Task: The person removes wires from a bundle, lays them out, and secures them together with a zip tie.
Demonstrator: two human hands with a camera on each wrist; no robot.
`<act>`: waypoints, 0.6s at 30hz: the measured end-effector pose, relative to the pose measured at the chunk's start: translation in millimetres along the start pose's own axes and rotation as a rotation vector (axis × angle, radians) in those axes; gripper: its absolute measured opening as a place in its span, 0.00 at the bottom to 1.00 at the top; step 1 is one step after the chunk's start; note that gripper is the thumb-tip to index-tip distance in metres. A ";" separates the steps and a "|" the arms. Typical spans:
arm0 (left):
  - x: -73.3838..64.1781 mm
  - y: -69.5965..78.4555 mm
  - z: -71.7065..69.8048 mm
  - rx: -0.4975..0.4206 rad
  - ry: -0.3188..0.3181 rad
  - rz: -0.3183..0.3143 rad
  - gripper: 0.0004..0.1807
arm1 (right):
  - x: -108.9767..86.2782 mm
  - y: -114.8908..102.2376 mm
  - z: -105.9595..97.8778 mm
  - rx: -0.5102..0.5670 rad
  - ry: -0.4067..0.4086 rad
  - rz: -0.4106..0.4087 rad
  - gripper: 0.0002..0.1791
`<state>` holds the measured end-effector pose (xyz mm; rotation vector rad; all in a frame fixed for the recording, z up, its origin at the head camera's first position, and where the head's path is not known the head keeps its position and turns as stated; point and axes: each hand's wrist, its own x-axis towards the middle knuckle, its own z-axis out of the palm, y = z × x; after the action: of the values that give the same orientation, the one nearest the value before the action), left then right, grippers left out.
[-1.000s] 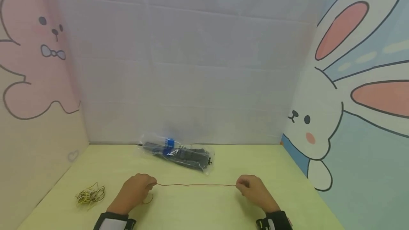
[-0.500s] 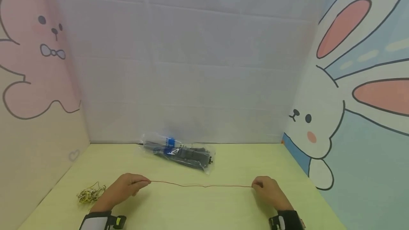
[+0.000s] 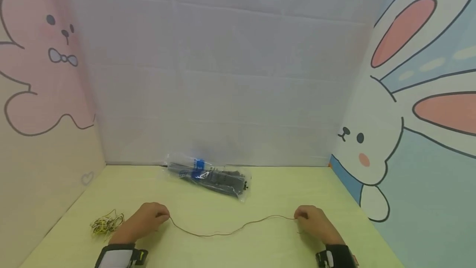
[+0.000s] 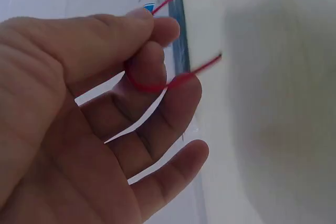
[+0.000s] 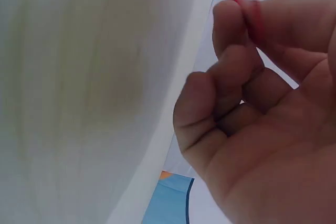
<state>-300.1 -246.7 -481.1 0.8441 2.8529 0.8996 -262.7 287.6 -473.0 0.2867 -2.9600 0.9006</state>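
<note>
A thin red wire (image 3: 217, 234) runs between my two hands, sagging in a wavy curve above the pale yellow table. My left hand (image 3: 146, 218) pinches one end between thumb and index finger. In the left wrist view, the tail of the red wire (image 4: 202, 68) loops below the pinch across the other fingertips, its tip dark and sticking out. On the right side, my right hand (image 3: 312, 221) pinches the other end between thumb and forefinger. The red wire (image 5: 254, 17) is blurred there in the right wrist view. A short tail hangs below that hand.
A tangled bundle of yellow and dark strands (image 3: 107, 223) lies left of my left hand. Toward the back wall (image 3: 223, 94) lies a clear bag (image 3: 212, 177) of long black strips with a blue label. Printed side walls (image 3: 431, 185) border the table.
My hands have moved apart, left hand leftward and right hand rightward. The wire, nearly straight and taut before, now sags with a longer span between them.
</note>
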 end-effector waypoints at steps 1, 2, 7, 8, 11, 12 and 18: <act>0.4 -0.4 2.1 0.024 0.008 -0.003 0.07 | -0.2 -1.0 0.5 0.000 -0.008 -0.007 0.09; 0.7 -0.4 4.3 0.049 0.019 -0.012 0.08 | -0.3 -1.8 0.8 0.002 -0.015 -0.013 0.08; 1.8 4.2 14.1 0.132 0.080 -0.132 0.13 | 1.3 -5.4 4.0 -0.032 -0.035 -0.012 0.07; 2.4 5.1 15.8 0.148 0.088 -0.148 0.14 | 1.8 -6.1 4.6 -0.036 -0.041 -0.012 0.07; 5.5 7.7 20.8 0.187 0.098 -0.199 0.18 | 3.3 -10.1 6.2 -0.040 -0.057 -0.025 0.06; 6.6 8.4 22.1 0.189 0.098 -0.210 0.18 | 4.0 -11.9 6.8 -0.037 -0.061 -0.035 0.06; 11.0 8.8 27.2 0.192 0.118 -0.260 0.07 | 8.6 -22.4 13.2 -0.051 -0.080 -0.067 0.04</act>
<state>-300.0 -220.9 -497.6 0.4265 3.0918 0.6747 -266.8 260.5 -471.0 0.4271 -3.0202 0.8232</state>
